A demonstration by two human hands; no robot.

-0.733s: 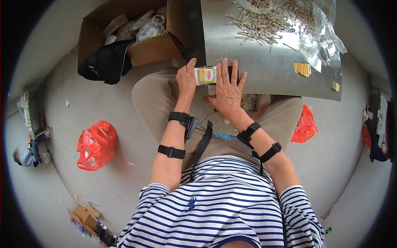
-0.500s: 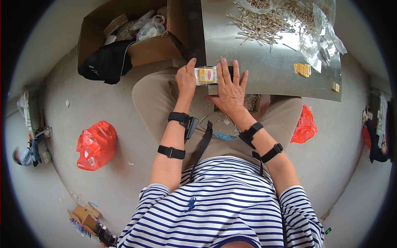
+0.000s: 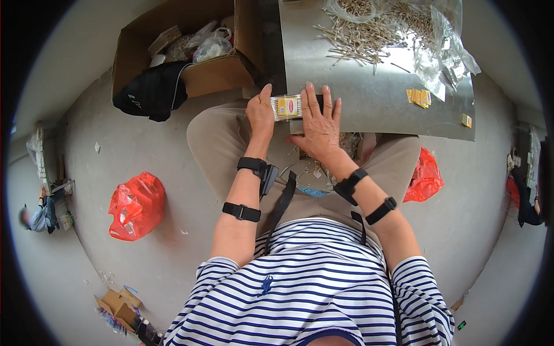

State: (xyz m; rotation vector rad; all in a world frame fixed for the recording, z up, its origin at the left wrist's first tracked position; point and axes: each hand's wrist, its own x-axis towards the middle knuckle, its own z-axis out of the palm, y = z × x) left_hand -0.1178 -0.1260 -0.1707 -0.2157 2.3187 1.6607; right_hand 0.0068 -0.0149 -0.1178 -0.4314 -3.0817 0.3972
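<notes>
A flat clear pack of cotton swabs (image 3: 286, 107) with a yellow label lies at the left front corner of the metal table. My left hand (image 3: 261, 115) is closed on the pack's left end, thumb pointing up. My right hand (image 3: 322, 130) lies flat with its fingers stretched out, over the pack's right end and a black object (image 3: 320, 101) mostly hidden beneath it. Farther back on the metal table (image 3: 369, 104) is a heap of loose cotton swabs (image 3: 360, 34).
Clear plastic bags (image 3: 444, 52) and yellow labels (image 3: 419, 97) lie on the table's right side. A cardboard box (image 3: 219, 78) with bags in it and a black cloth (image 3: 153, 89) over its edge stands at left. Red bags (image 3: 137, 205) sit on the floor. Other people are at both far sides.
Both hands keep nearly the same pose on the pack. The whole view has shifted slightly.
</notes>
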